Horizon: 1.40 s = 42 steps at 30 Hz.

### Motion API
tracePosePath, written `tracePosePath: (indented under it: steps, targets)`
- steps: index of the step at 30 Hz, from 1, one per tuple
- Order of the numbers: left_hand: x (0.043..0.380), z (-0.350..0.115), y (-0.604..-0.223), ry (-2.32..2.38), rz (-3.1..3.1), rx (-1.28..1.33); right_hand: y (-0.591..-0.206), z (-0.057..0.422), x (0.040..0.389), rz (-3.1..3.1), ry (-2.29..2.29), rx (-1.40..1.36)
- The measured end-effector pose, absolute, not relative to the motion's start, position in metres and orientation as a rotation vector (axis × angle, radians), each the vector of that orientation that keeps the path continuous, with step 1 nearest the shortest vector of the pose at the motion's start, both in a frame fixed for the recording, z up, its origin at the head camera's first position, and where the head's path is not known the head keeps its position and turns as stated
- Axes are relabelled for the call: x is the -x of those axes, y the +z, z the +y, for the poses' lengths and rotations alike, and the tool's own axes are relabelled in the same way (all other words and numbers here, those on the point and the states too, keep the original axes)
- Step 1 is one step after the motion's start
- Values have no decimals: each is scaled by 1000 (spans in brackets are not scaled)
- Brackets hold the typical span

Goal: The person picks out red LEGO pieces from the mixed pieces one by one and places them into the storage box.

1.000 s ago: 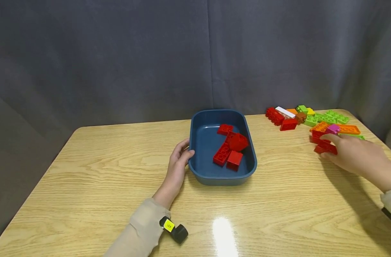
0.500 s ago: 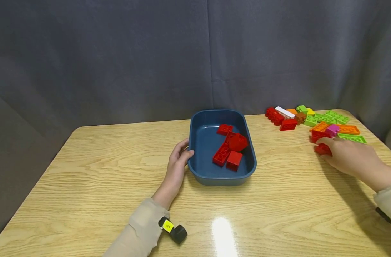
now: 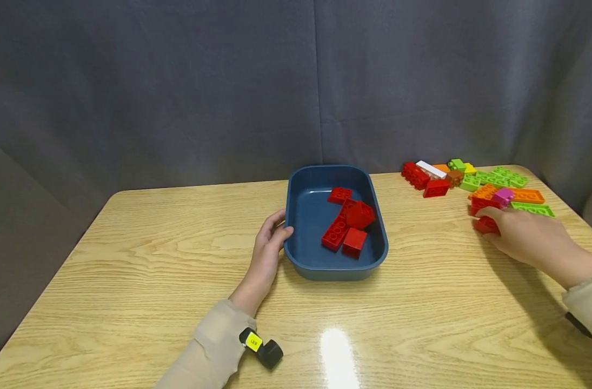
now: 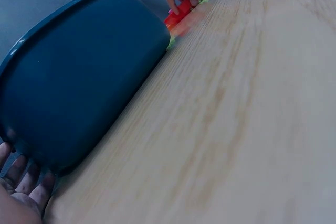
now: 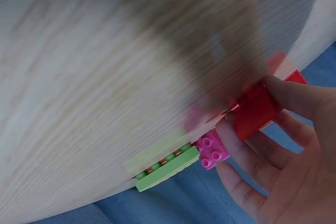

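My left hand (image 3: 268,240) holds the left side of a blue plastic bin (image 3: 337,268), thumb at the rim. Its fingers lie along the outer wall of the bin (image 4: 89,77) in the left wrist view. Several red toy bricks (image 3: 336,233) lie inside, toward the right. At the table's right side, my right hand (image 3: 534,235) pinches a red toy brick (image 3: 485,225) between thumb and fingers. In the right wrist view, that red brick (image 5: 255,113) sits between the fingertips. Another red brick (image 3: 481,205) stands just behind it, beside a pink brick (image 3: 503,196).
Behind the right hand lie orange bricks (image 3: 526,195) and a lime green brick (image 3: 533,209). Farther back are more red bricks (image 3: 415,175), a white one (image 3: 431,169), a brown one (image 3: 454,178) and green ones (image 3: 502,177). A grey curtain (image 3: 203,97) hangs behind the wooden table (image 3: 145,259).
My right hand has drawn slightly left and toward me, its fingers closing on the nearer red brick; more of the lime green brick shows. The left hand and bin have hardly moved.
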<state>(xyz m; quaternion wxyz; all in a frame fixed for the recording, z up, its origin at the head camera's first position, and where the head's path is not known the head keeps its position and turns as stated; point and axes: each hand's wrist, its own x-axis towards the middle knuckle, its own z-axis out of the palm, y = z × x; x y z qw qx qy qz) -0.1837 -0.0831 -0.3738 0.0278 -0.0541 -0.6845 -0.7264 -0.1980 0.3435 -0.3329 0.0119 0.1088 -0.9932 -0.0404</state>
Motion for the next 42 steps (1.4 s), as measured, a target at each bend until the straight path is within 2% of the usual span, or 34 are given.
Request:
tracePosePath:
  steps: [18,42]
  targets:
    - [184,-82,-373,-2232,-2124,145,-322,314,202,-2966,13,-423]
    - [183,-83,-373,-2243,-2116,161,-311,254,228,-2832,87,-485]
